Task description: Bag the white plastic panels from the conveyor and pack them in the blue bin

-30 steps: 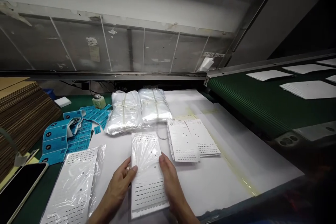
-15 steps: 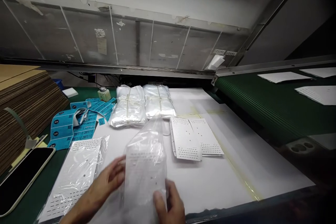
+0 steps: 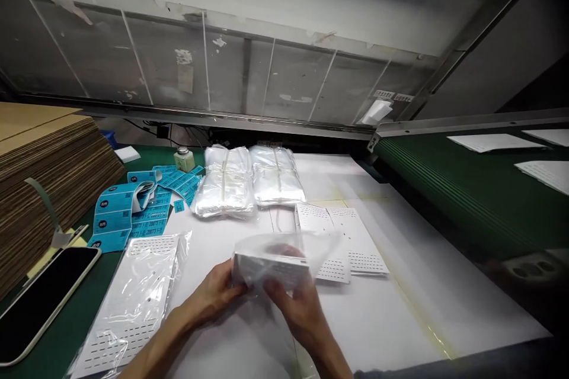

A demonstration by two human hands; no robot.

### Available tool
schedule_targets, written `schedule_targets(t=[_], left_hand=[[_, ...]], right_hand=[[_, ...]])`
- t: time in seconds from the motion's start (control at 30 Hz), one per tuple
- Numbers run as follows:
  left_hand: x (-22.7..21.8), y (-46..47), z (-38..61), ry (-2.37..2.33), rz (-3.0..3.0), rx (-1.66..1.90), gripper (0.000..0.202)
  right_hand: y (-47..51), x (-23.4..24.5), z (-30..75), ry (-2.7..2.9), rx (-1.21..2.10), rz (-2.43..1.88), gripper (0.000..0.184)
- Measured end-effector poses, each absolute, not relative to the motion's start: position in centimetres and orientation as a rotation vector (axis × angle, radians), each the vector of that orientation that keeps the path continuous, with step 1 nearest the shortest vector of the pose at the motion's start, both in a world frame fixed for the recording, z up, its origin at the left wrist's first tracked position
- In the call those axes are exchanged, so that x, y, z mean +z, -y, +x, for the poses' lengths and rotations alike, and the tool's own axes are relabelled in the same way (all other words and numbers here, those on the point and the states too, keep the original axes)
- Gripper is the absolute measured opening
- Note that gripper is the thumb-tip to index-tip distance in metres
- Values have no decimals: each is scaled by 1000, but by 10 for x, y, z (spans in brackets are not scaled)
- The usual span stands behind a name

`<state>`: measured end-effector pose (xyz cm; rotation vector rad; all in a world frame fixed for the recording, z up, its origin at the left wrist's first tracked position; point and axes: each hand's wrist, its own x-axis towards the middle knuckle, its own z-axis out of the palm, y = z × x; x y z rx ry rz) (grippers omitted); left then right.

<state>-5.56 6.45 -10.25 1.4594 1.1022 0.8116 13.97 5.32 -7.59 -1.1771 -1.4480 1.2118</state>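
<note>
A stack of white printed cards in a clear plastic bag (image 3: 273,269) is held above the white work surface, tipped so that a narrow edge faces me. My left hand (image 3: 217,290) is closed on its left end. Gripping its right part is my right hand (image 3: 297,302), thumb in front and fingers behind, partly veiled by the blurred film. Loose film spreads out to the right of the stack. Close behind lie two unbagged white card stacks (image 3: 360,243) with rows of dashes. To the left rests another bagged card stack (image 3: 133,302).
Two tied bundles of clear bags (image 3: 224,183) lie at the back. Blue label strips (image 3: 113,213), a small glass bottle (image 3: 184,160), a phone (image 3: 48,305) and stacked cardboard (image 3: 44,172) are on the left. A green conveyor belt (image 3: 444,189) carrying white cards runs along the right.
The bagged stack has been lifted and tipped from facing me broadside to edge-on. My left hand has moved right and now grips it; the view has shifted slightly.
</note>
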Motion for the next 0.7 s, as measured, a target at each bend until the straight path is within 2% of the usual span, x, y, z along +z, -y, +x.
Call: schedule_targets(t=[0.1, 0.2, 0.27, 0.37, 0.5, 0.7], left_hand=[[-96, -65, -66, -1160, 1448, 819, 43], [-83, -69, -75, -1148, 1422, 901, 73], [-78, -74, -72, -1075, 1401, 929, 67], [-83, -85, -55, -1114, 1238, 1001, 42], [-93, -92, -34, -1117, 794, 1098, 43], [-94, -92, -28, -1013, 350, 1041, 45]], right_hand=[[-61, -86, 131, 1492, 1325, -1169, 28], [-62, -100, 127, 1500, 1348, -1211, 22], [-62, -106, 128, 1473, 1332, -1250, 25], [-60, -111, 128, 1401, 1309, -1307, 44], [-46, -110, 122, 1196, 1261, -1360, 74], [-10, -104, 122, 871, 1322, -1413, 66]])
